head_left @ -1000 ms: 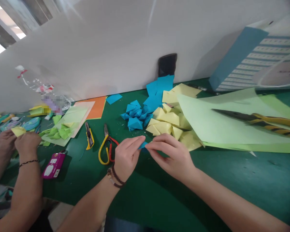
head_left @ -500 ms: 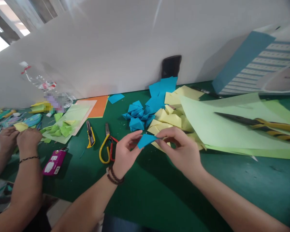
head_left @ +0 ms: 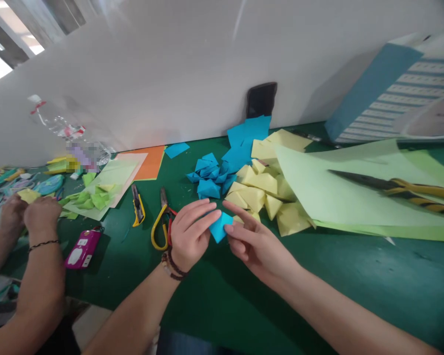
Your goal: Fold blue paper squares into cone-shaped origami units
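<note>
Between my two hands is a small folded piece of blue paper (head_left: 221, 228), its face turned towards me. My left hand (head_left: 192, 231) grips its left side, thumb partly hidden. At its right edge my right hand (head_left: 257, 241) pinches it with the thumb, the index finger stretched out above. Just beyond lie a cluster of folded blue paper pieces (head_left: 209, 172) and a heap of folded yellow paper pieces (head_left: 257, 185). Flat blue sheets (head_left: 249, 132) rest behind them. Beside my left hand are scissors (head_left: 162, 222) with yellow and red handles.
A yellow cutter (head_left: 138, 207) and a magenta case (head_left: 83, 249) lie left. Pale green sheets (head_left: 340, 197) carry black-and-yellow scissors (head_left: 392, 186) at right. A phone (head_left: 261, 100) leans on the partition. At far left another person's hands (head_left: 40, 212) hold yellow paper.
The blue paper has turned from a slanted, narrow view to a squarer face. My right hand has shifted left and lower, its index finger now extended, uncovering more yellow pieces.
</note>
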